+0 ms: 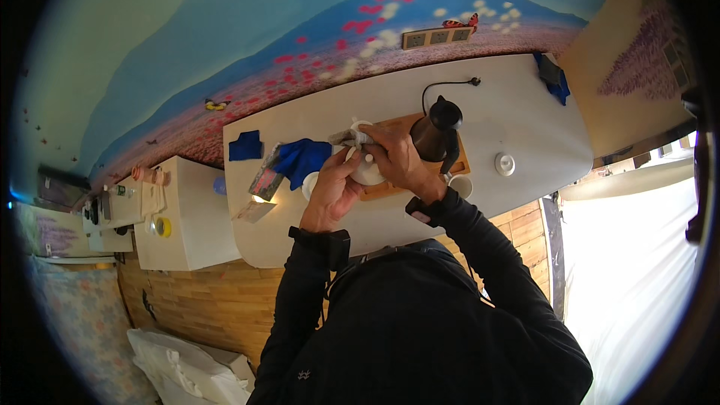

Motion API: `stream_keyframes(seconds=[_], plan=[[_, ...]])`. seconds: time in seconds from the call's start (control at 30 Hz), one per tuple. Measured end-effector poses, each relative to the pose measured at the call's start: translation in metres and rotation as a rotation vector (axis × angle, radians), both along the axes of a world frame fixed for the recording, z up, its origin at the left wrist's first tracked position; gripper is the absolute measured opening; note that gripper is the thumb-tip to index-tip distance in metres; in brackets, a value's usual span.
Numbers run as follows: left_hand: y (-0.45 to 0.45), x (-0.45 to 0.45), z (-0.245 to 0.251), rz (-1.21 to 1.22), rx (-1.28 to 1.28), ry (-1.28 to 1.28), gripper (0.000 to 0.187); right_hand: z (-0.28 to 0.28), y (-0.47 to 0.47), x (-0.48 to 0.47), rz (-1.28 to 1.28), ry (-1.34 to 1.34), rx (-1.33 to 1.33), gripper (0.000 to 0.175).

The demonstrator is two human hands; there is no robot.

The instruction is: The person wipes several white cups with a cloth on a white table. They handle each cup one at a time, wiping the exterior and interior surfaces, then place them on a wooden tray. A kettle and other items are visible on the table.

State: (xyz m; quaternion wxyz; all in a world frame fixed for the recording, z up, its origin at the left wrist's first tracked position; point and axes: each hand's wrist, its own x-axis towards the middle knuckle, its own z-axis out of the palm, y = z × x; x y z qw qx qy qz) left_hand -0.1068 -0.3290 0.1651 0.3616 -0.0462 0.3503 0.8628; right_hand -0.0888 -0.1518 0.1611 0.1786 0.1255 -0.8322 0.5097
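Note:
Both hands meet above the white table [495,118]. My left hand [333,188] grips a small white piece, perhaps a cup or lid [352,154], between thumb and fingers. A greyish cloth [344,137] is bunched in my right hand [396,154], close against that piece. Just below the fingers is a white lidded pot [368,171], partly hidden by both hands. Behind them a further white vessel [361,123] shows its rim. A dark kettle [432,138] stands on the wooden tray [464,152] beside my right hand.
A white mug [461,184] stands near my right wrist, a white lid [504,163] further right. A blue cloth [304,160], a grey box [266,180] and a folded blue cloth [245,145] lie left. A black plug [476,81] with its cord lies behind the kettle.

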Motion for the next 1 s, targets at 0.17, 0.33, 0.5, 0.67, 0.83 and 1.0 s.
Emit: stream_keyframes(seconds=[0.17, 0.33, 0.5, 0.67, 0.83, 1.0], plan=[[-0.006, -0.009, -0.014, 0.130, 0.024, -0.020, 0.032, 0.009, -0.003, 0.019, 0.039, 0.059, -0.135, 0.047], [0.008, -0.016, 0.000, 0.213, 0.059, 0.008, 0.034, -0.001, -0.029, 0.053, -0.091, 0.123, -0.006, 0.046], [0.032, 0.010, 0.006, 0.279, -0.038, 0.037, 0.036, -0.003, -0.024, 0.033, -0.192, 0.094, -0.139, 0.044], [0.027, 0.006, 0.003, 0.194, -0.058, 0.028, 0.038, 0.013, 0.001, 0.001, 0.045, -0.085, -0.161, 0.037], [0.014, -0.008, -0.004, 0.236, 0.055, 0.006, 0.032, 0.014, -0.021, 0.017, -0.066, 0.057, -0.130, 0.039], [0.023, -0.005, 0.003, 0.403, 0.042, 0.064, 0.030, 0.001, -0.049, 0.043, -0.166, 0.205, -0.050, 0.042]])
